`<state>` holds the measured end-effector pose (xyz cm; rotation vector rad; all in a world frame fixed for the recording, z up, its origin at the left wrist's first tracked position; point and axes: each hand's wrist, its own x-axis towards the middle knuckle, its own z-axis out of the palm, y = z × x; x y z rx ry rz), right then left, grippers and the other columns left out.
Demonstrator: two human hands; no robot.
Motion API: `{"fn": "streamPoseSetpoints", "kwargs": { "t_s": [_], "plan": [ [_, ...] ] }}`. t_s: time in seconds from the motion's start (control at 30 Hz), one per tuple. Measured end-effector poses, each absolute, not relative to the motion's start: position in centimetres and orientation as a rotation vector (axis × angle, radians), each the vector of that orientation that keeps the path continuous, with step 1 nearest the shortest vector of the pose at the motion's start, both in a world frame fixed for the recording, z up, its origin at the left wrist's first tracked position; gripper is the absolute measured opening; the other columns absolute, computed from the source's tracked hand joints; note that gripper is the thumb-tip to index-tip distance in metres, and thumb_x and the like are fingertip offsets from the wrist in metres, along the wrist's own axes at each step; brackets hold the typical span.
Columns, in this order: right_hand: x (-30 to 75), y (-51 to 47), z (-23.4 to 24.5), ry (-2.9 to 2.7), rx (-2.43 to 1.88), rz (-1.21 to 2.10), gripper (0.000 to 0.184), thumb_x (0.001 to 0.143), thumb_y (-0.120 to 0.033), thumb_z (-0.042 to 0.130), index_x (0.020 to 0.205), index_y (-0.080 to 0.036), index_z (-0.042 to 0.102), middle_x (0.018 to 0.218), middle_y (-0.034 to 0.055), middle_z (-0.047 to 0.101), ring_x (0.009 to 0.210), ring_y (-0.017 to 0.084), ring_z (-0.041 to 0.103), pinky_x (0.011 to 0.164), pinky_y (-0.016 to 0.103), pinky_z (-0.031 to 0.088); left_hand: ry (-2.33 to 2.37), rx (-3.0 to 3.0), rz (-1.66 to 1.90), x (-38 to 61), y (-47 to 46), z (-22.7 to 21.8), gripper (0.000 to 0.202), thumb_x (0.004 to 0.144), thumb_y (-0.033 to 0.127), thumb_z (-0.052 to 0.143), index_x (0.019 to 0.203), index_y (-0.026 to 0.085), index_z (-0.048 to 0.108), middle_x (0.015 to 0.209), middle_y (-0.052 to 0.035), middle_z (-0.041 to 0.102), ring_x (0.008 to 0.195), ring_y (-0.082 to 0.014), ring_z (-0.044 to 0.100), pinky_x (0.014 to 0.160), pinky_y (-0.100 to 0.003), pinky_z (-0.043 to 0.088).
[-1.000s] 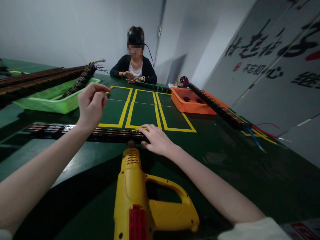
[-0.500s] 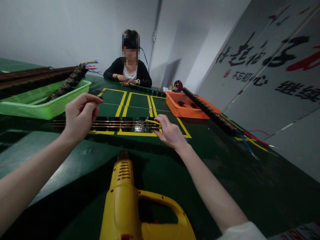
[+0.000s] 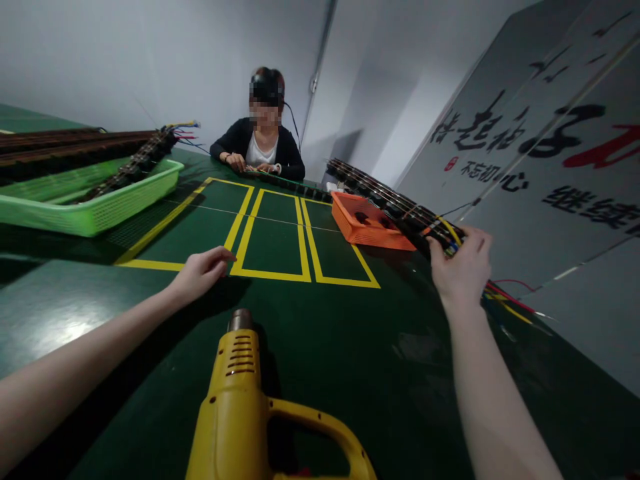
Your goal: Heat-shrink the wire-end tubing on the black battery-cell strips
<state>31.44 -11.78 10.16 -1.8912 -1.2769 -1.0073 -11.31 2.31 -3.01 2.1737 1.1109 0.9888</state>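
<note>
My right hand [image 3: 463,270] is closed on the near end of a long dark strip of linked modules [image 3: 390,200] with coloured wires at its tip. The strip stretches back over the orange basket [image 3: 367,223] at the right. My left hand [image 3: 203,272] rests low over the green table [image 3: 320,347] beside the yellow floor-tape rectangles [image 3: 273,233]; its fingers are loosely curled and hold nothing that I can see. A yellow heat gun [image 3: 250,407] lies on the table just in front of me, nozzle pointing away.
A green basket [image 3: 95,203] at the left holds several more long dark strips [image 3: 75,150] with wire ends. A person in a dark top [image 3: 260,143] sits at the far end of the table, handling another strip. Red and yellow wires [image 3: 510,303] lie at the right edge.
The strip that lay across the table before me has been swung to the right by my right hand, over the orange basket. My left hand has let go and dropped toward the table.
</note>
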Motion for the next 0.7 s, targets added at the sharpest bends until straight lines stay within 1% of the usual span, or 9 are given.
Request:
{"fn": "streamPoseSetpoints", "kwargs": {
  "t_s": [0.1,0.17,0.23,0.3,0.47,0.5,0.63,0.7],
  "plan": [
    [32.8,-11.1,9.4,-1.158,-1.976,-0.971,0.051,0.085,-0.045,0.06,0.124,-0.015,0.048,0.125,0.0146,0.051,0.108,0.028,0.055,0.085,0.047,0.049,1.107,2.285,0.762,-11.5,3.0,-3.8,0.031,0.084,0.035,0.038,0.1,0.019,0.06,0.07,0.0007,0.062,0.062,-0.0147,0.057,0.06,-0.024,0.042],
    [33.2,-10.5,8.5,-1.099,-2.031,-0.932,0.049,0.086,-0.044,0.06,0.125,-0.017,0.048,0.127,0.0111,0.051,0.106,0.024,0.056,0.085,0.045,0.049,1.123,2.375,0.679,-11.5,3.1,-3.8,0.032,0.087,0.036,0.036,0.102,0.021,0.06,0.081,-0.001,0.067,0.074,-0.0172,0.062,0.067,-0.026,0.044],
    [33.4,-9.7,7.5,-1.051,-2.077,-0.885,0.046,0.088,-0.043,0.058,0.126,-0.019,0.049,0.127,0.0098,0.051,0.104,0.022,0.057,0.084,0.043,0.05,1.139,2.462,0.616,-11.3,3.0,-3.6,0.031,0.089,0.036,0.035,0.101,0.022,0.06,0.094,-0.0024,0.068,0.085,-0.0194,0.064,0.072,-0.028,0.045],
    [33.4,-8.8,6.4,-0.993,-2.106,-0.841,0.045,0.089,-0.042,0.057,0.126,-0.019,0.049,0.127,0.0097,0.051,0.103,0.022,0.057,0.083,0.043,0.051,1.147,2.528,0.57,-11.1,2.7,-3.5,0.031,0.09,0.034,0.034,0.1,0.023,0.06,0.1,-0.0028,0.068,0.091,-0.0204,0.064,0.075,-0.029,0.045],
    [33.5,-6.5,5.4,-0.82,-2.128,-0.732,0.042,0.089,-0.041,0.057,0.125,-0.019,0.051,0.128,0.0092,0.052,0.107,0.023,0.056,0.087,0.044,0.049,1.165,2.616,0.526,-10.7,2.0,-3.1,0.029,0.092,0.029,0.032,0.101,0.023,0.059,0.1,-0.0018,0.067,0.09,-0.0185,0.064,0.074,-0.028,0.047],
    [33.6,-6.1,5.4,-0.786,-2.136,-0.7,0.04,0.089,-0.042,0.057,0.124,-0.021,0.052,0.127,0.0089,0.052,0.107,0.022,0.056,0.087,0.043,0.049,1.163,2.64,0.531,-10.7,1.9,-3.0,0.029,0.092,0.027,0.032,0.1,0.023,0.059,0.101,-0.0018,0.067,0.091,-0.018,0.064,0.074,-0.027,0.047],
    [34.9,-5.2,5.3,-0.655,-2.182,-0.601,0.046,0.087,-0.045,0.058,0.126,-0.021,0.051,0.128,0.0097,0.052,0.111,0.025,0.054,0.091,0.047,0.046,1.25,2.822,0.499,-11.6,2.7,-1.8,0.026,0.091,0.025,0.036,0.099,0.021,0.06,0.1,-0.0036,0.065,0.084,-0.0175,0.064,0.07,-0.027,0.047],
    [36.0,-5.2,4.9,-0.633,-2.191,-0.57,0.052,0.083,-0.049,0.062,0.127,-0.025,0.051,0.128,0.0104,0.052,0.114,0.027,0.052,0.093,0.05,0.044,1.371,2.889,0.484,-13.1,3.7,-0.7,0.025,0.091,0.025,0.038,0.1,0.02,0.06,0.1,-0.0052,0.063,0.082,-0.018,0.063,0.069,-0.028,0.046]
  ]
}}
